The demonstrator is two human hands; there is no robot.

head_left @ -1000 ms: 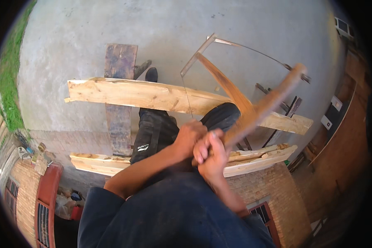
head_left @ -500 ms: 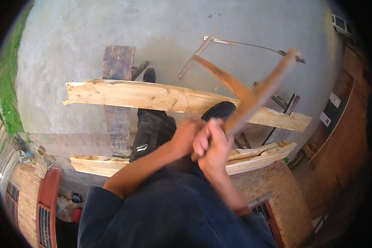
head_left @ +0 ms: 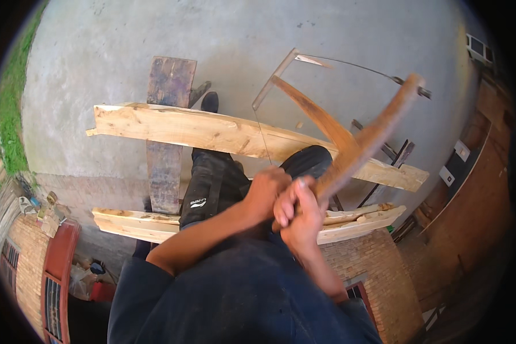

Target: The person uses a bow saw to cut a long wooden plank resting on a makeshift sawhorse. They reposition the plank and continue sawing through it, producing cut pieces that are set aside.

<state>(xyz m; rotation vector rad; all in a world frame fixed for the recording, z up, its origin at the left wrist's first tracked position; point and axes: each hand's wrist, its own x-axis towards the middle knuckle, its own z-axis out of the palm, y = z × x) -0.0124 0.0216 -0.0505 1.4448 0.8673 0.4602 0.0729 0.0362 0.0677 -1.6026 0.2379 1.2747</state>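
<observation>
- Gripping the frame saw (head_left: 350, 143) with both hands, we stand above two pale planks laid across our view.
- Our left hand (head_left: 268, 192) is clenched round the lower end of the saw's wooden upright; the right hand (head_left: 298, 215) wraps the same upright just beside it, fingers closed hard, the two hands touching.
- The saw is held up in front of us, tilted, its upright slanting toward the upper right and its thin blade (head_left: 262, 135) running down to the far plank (head_left: 212, 129).
- We judge the blade to meet that plank about midway along, but whether a kerf is cut there is too small to tell.
- The far plank reads as one whole piece from end to end, so we judge the cut as early or barely begun, with most of the sawing left.
- The near plank (head_left: 155, 221) lies closer to us, partly hidden by our legs and arms, and shows no cut that we can see.
- A dark board (head_left: 166, 114) runs under both planks, and one shoe (head_left: 209, 102) rests by the far one.
- No offcuts show on the concrete floor (head_left: 126, 46).
</observation>
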